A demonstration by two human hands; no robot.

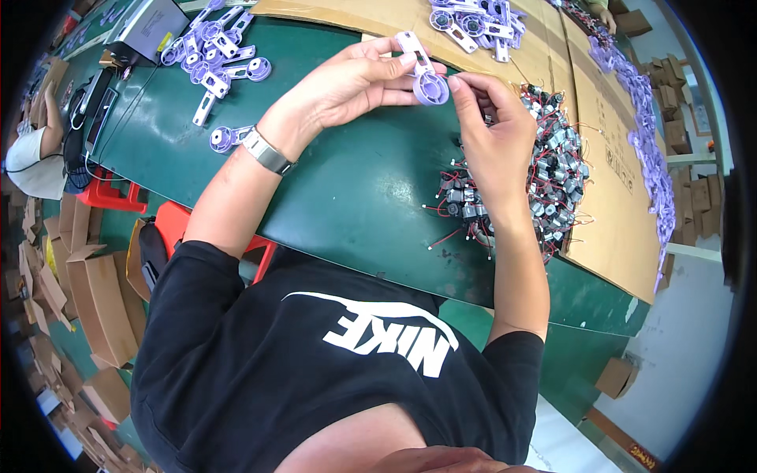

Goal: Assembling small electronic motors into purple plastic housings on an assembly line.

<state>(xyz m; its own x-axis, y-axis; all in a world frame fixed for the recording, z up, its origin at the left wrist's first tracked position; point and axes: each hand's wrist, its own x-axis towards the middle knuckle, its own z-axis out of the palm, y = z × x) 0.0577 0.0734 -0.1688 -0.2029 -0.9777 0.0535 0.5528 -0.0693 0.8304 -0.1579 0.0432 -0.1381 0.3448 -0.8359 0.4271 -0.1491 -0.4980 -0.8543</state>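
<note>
Left of the motor pile (558,169), the left hand (347,85) pinches a pale-purple plastic part (431,91), round cup joined to slotted tab; the right hand (501,130) curls beside it, grip unclear.

Pale purple plastic part (426,74), upper centre of frame, held up in the air. Flat arm (407,40) with elongated opening, whitish where light catches it; round, rimmed housing (431,90) at other end. Tilted: arm toward upper left, housing lower right. Reddish thin wire beside housing; attachment unclear.
</note>
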